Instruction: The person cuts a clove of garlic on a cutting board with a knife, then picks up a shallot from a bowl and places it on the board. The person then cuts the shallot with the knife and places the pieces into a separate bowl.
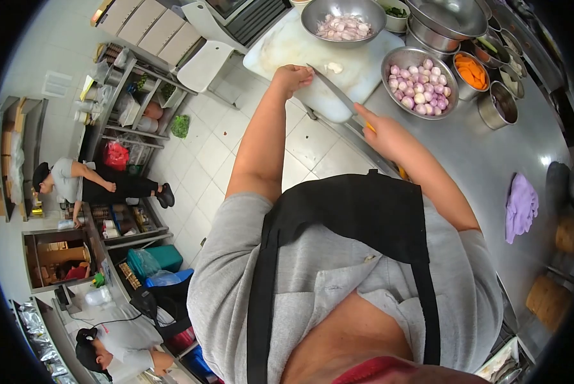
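Note:
My right hand (384, 133) is wrapped round the yellow handle of a knife (333, 89), its blade lying across the edge of the white cutting board (275, 54). At the blade's tip, the fingers of my left hand (292, 79) are curled closed; whatever they pinch is hidden. A small pile of pale slices (333, 67) lies on the board beside the blade. Behind it stands a metal bowl (309, 24) of sliced shallots (344, 28). To the right, peeled whole shallots (420, 88) fill another metal bowl (385, 63).
Cut carrots (470, 70) sit in a metal container, with an upright metal pot (497, 107) near it. A purple cloth or glove (521, 208) lies on the steel counter (472, 153). A white chair (205, 66) stands beyond the board. Two co-workers are at the left.

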